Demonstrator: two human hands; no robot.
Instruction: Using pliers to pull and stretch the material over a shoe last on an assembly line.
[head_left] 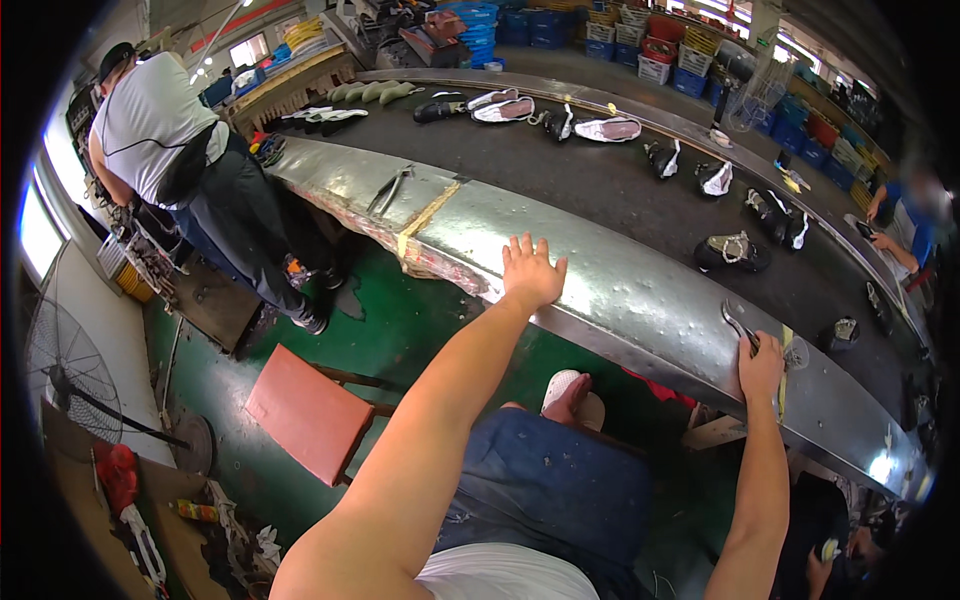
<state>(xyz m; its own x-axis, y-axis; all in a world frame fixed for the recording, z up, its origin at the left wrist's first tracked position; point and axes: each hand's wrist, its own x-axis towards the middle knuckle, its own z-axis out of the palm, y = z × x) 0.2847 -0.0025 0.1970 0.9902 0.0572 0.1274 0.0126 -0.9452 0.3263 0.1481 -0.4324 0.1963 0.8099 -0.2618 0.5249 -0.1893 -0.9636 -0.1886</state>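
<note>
My left hand (533,273) lies flat on the bare metal ledge (600,290), fingers spread and nothing in it. Farther right, my right hand (760,368) is closed around a pair of pliers (736,322). Their curved metal jaw end points up and left, over the ledge, while the rest is hidden in my fist. Beyond the ledge runs a dark conveyor belt (600,170) carrying several shoe uppers, among them a white-lined shoe (608,130) and a black laced shoe (732,252).
Another pair of pliers (390,190) lies on the ledge at left, near a yellow tape strip (430,215). A red-seated stool (308,412) stands left of my legs. A co-worker (175,130) stands at far left; another person (905,225) is across the belt.
</note>
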